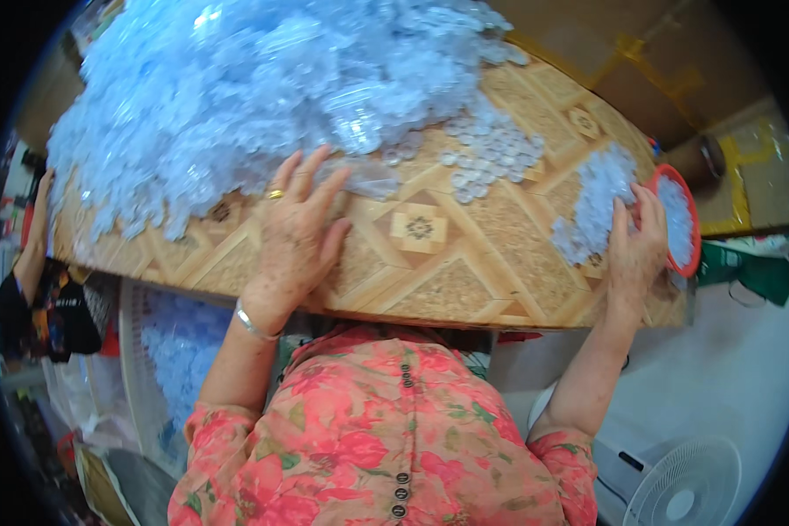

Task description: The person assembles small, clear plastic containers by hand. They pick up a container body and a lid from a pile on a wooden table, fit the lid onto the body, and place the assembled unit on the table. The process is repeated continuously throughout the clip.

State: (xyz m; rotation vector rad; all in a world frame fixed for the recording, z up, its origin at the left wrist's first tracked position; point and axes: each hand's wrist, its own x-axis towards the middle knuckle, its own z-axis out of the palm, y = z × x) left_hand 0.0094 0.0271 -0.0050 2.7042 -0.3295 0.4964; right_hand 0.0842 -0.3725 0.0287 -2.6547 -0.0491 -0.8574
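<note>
My left hand is open, its fingers spread over the front edge of a big heap of clear bluish plastic pieces and film. A flat clear plastic bag lies beside its fingertips. On the right, my right hand has bent fingers with a gap between them, at the edge of a small pile of clear plastic pieces. I see nothing held in it. Just beyond it, a red-rimmed bowl holds more such pieces. Several small round clear pieces lie between the heap and the small pile.
The table has a wood-patterned top with a curved front edge against my body. Cardboard boxes stand behind it at right. Below are a white crate of plastic pieces and a white fan. Another person's arm shows at far left.
</note>
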